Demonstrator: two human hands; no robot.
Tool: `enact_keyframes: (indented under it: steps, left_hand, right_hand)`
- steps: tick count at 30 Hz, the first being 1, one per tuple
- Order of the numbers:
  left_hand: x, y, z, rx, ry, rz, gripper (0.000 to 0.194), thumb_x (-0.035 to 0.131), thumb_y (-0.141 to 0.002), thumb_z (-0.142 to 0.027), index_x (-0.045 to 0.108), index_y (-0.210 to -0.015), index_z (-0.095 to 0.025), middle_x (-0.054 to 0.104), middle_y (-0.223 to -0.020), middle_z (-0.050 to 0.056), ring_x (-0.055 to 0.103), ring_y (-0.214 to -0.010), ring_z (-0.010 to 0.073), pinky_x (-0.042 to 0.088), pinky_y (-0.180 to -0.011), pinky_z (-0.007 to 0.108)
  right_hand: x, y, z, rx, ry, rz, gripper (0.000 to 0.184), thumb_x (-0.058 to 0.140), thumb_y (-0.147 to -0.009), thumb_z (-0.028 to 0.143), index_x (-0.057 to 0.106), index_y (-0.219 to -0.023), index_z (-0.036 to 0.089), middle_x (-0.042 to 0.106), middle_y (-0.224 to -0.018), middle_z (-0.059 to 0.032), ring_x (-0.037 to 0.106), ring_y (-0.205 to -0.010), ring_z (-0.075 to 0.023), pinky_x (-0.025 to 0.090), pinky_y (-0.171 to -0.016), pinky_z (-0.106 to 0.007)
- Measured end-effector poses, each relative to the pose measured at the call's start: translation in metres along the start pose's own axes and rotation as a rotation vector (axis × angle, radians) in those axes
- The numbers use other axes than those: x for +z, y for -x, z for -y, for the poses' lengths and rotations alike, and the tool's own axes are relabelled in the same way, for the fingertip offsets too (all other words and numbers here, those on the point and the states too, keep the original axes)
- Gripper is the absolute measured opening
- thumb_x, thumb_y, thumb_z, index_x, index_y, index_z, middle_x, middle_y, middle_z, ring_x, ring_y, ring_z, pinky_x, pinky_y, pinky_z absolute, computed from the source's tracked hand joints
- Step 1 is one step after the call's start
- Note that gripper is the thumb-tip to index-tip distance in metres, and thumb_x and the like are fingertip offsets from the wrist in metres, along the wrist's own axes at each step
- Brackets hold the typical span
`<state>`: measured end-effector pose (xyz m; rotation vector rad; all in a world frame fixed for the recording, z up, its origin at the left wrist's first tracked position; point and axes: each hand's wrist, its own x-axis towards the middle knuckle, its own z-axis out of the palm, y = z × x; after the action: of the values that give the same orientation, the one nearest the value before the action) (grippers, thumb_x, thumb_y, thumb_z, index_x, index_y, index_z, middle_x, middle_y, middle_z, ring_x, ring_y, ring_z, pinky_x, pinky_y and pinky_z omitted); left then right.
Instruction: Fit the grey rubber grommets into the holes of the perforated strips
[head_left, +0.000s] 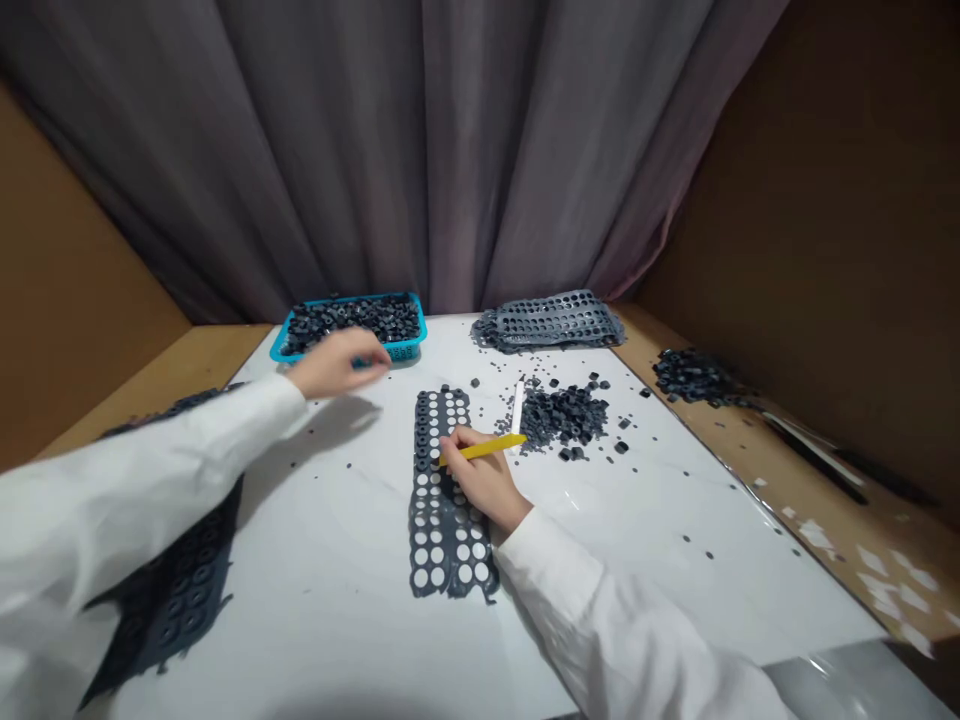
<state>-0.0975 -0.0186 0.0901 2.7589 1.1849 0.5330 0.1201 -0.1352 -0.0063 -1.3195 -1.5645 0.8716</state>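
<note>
A dark grey rubber sheet [442, 500] full of round holes lies lengthwise in the middle of the white table [637, 560]; a few rings still sit in its far rows. My right hand [484, 475] rests on the sheet, closed round a yellow stick [487, 448] that points right. My left hand [337, 362] hovers blurred at the near edge of a blue basket [409, 345] filled with dark rubber rings; its fingers are curled, and I cannot make out anything in them.
A pile of loose dark rings [562, 415] lies right of the sheet beside a white strip [517, 405]. Emptied punched sheets [551, 320] are stacked at the back. More sheets [176, 590] lie under my left sleeve. Another ring heap [694, 375] sits on the brown bench at right.
</note>
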Motion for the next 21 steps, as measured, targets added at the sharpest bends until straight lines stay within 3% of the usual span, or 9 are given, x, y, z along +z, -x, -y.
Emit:
enact_keyframes:
  steps: [1, 3, 7, 12, 18, 21]
  left_hand:
    - [0.014, 0.01, -0.015, 0.119, 0.052, 0.148, 0.02, 0.056, -0.078, -0.035, 0.064, -0.084, -0.017, 0.063, -0.08, 0.003, 0.056, -0.076, 0.0149, 0.043, -0.073, 0.025]
    - [0.041, 0.032, -0.043, 0.173, 0.139, 0.272, 0.02, 0.055, -0.078, -0.03, 0.063, -0.092, -0.018, 0.062, -0.083, 0.003, 0.056, -0.078, 0.0154, 0.043, -0.072, 0.025]
    - [0.073, 0.058, -0.069, 0.075, 0.199, 0.246, 0.019, 0.052, -0.079, -0.025, 0.061, -0.095, -0.017, 0.059, -0.079, 0.004, 0.055, -0.074, 0.0164, 0.044, -0.068, 0.027]
    - [0.078, 0.056, -0.068, 0.102, 0.136, 0.222, 0.019, 0.05, -0.082, -0.023, 0.062, -0.096, -0.018, 0.061, -0.085, 0.005, 0.057, -0.08, 0.0179, 0.045, -0.073, 0.029]
    - [0.083, 0.051, -0.069, 0.231, -0.068, 0.286, 0.021, 0.041, -0.086, -0.017, 0.063, -0.087, -0.016, 0.061, -0.086, 0.008, 0.058, -0.078, 0.0184, 0.047, -0.069, 0.029]
    - [0.084, 0.051, -0.066, 0.198, 0.081, 0.237, 0.021, 0.041, -0.085, -0.017, 0.061, -0.079, -0.015, 0.062, -0.081, 0.007, 0.058, -0.075, 0.0174, 0.046, -0.07, 0.029]
  right_hand:
    - [0.001, -0.001, -0.001, 0.006, 0.009, 0.006, 0.029, 0.046, -0.083, 0.032, 0.045, -0.057, 0.019, 0.051, -0.053, 0.0036, 0.049, -0.055, -0.0113, 0.035, -0.055, -0.022]
    - [0.003, -0.002, -0.002, 0.007, 0.025, 0.017, 0.029, 0.046, -0.082, 0.031, 0.044, -0.056, 0.019, 0.051, -0.053, 0.0033, 0.048, -0.055, -0.0113, 0.035, -0.056, -0.022]
    - [0.004, -0.003, -0.001, 0.009, 0.045, 0.035, 0.029, 0.045, -0.082, 0.031, 0.045, -0.056, 0.019, 0.052, -0.052, 0.0033, 0.047, -0.054, -0.0111, 0.035, -0.055, -0.022]
    - [0.005, -0.004, -0.001, 0.044, 0.11, 0.061, 0.03, 0.045, -0.083, 0.032, 0.044, -0.056, 0.019, 0.053, -0.053, 0.0034, 0.049, -0.056, -0.0113, 0.035, -0.056, -0.021]
    - [0.002, -0.011, 0.004, 0.03, 0.205, 0.13, 0.028, 0.044, -0.083, 0.029, 0.044, -0.057, 0.02, 0.054, -0.054, 0.0026, 0.05, -0.059, -0.0121, 0.035, -0.058, -0.022]
    - [0.001, -0.015, 0.006, 0.036, 0.232, 0.176, 0.028, 0.044, -0.083, 0.028, 0.044, -0.056, 0.02, 0.053, -0.053, 0.0022, 0.05, -0.058, -0.0124, 0.036, -0.058, -0.022]
